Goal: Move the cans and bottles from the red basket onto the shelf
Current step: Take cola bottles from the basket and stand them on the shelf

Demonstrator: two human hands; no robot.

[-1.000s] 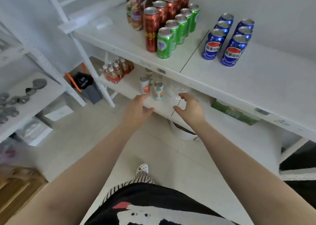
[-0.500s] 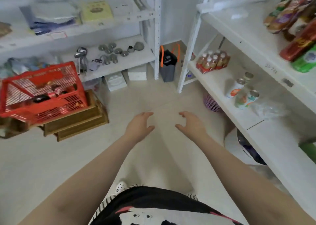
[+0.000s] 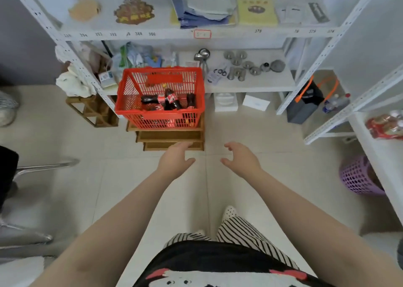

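The red basket [image 3: 130,103] stands straight ahead on a stack of wooden crates [image 3: 170,136], in front of a white shelf unit. Inside it lie several dark cola bottles [image 3: 171,100] with red labels. My left hand [image 3: 175,159] and my right hand [image 3: 239,158] are both stretched out over the floor, short of the basket, fingers apart and holding nothing. The drinks shelf [image 3: 370,134] shows only as an edge at the far right, with a red wrapped pack [image 3: 385,126] on it.
The shelf behind the basket holds metal ladles and lids [image 3: 239,67], bags and papers. A purple mesh bin [image 3: 357,175] sits on the floor at right, a dark bag with orange handles [image 3: 305,100] beyond it. Another wooden crate [image 3: 91,110] stands left of the basket, a metal chair leg [image 3: 43,167] at far left.
My view has swung left from the drinks shelf to face the basket. Both empty hands have come away from the lower shelf and now point toward the basket.
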